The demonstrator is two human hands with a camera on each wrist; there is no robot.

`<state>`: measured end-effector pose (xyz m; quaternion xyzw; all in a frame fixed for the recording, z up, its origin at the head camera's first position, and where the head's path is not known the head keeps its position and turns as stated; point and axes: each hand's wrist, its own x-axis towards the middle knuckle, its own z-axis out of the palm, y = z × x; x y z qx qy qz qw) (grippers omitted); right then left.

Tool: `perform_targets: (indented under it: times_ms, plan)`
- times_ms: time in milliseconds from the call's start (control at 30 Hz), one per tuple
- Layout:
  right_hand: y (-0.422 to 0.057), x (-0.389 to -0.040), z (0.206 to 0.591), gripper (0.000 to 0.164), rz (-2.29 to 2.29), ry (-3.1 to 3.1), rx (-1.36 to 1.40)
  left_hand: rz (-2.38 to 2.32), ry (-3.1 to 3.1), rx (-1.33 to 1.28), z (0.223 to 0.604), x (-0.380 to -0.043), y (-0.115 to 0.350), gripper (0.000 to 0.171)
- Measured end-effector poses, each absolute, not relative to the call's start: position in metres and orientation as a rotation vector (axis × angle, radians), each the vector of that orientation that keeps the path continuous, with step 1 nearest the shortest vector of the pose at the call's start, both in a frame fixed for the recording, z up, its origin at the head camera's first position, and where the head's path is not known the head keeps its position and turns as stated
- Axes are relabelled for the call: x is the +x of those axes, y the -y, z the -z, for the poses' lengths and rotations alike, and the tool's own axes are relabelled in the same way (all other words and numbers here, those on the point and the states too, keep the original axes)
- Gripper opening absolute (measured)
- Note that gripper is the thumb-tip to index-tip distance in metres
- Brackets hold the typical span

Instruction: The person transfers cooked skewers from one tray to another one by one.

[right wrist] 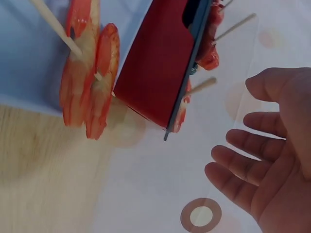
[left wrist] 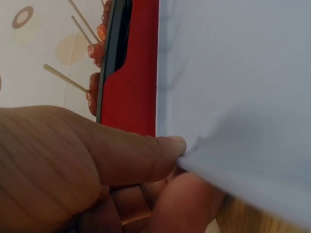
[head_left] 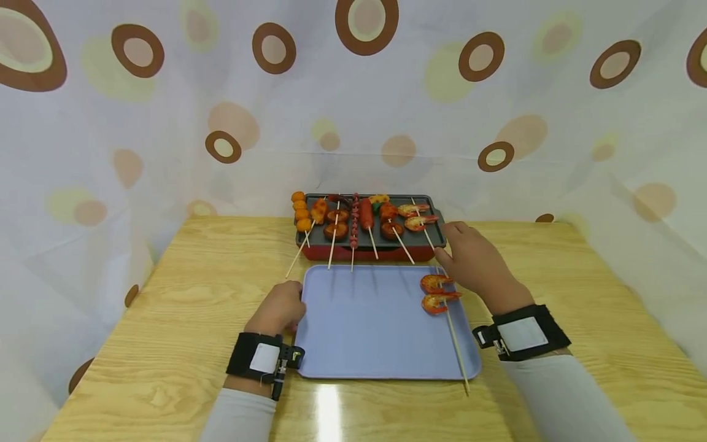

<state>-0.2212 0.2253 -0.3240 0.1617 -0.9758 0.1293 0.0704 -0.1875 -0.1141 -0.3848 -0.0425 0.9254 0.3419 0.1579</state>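
A pale blue tray [head_left: 364, 331] lies on the table in front of a small red and black grill [head_left: 375, 253]. With thumb on top and index finger underneath, my left hand [head_left: 278, 309] pinches the tray's far left corner, as the left wrist view shows. A skewer of two shrimps [head_left: 442, 302] rests along the tray's right side, its stick reaching past the near edge. My right hand [head_left: 479, 264] is above the table by the grill's right front corner. In the right wrist view its fingers [right wrist: 238, 170] are loosely extended and spread, holding nothing.
Several skewers lie across the grill: orange balls [head_left: 301, 212] at the left, a sausage [head_left: 366, 213] mid-grill, another shrimp skewer [head_left: 418, 222] at the right. Their sticks jut over the front. A patterned cloth [head_left: 353, 110] hangs behind the wooden table [head_left: 210, 294].
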Motion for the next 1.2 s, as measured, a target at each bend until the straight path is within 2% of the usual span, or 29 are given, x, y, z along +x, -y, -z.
perform_targets:
  times_ms: [133, 300, 767, 933, 1200]
  plan:
    - [-0.221, -0.228, 0.333, 0.047, -0.292, 2.953, 0.509, -0.966, -2.654, -0.122, 0.387, -0.188, 0.114, 0.039]
    - [-0.214, -0.235, 0.339, 0.039, -0.245, 2.975, 0.404, -0.957, -2.659, -0.107, 0.388, -0.188, 0.114, 0.039]
    - [-0.193, -0.248, 0.345, 0.011, -0.449, 2.895, 0.146, -0.974, -2.658, -0.083, 0.386, -0.187, 0.115, 0.035]
    - [-0.194, -0.249, 0.350, 0.011, -0.548, 2.903, 0.113, -0.966, -2.673, -0.082, 0.386, -0.187, 0.115, 0.035]
    - [-0.200, -0.243, 0.346, 0.025, -0.796, 2.932, 0.011, -0.975, -2.675, -0.070, 0.387, -0.188, 0.116, 0.032]
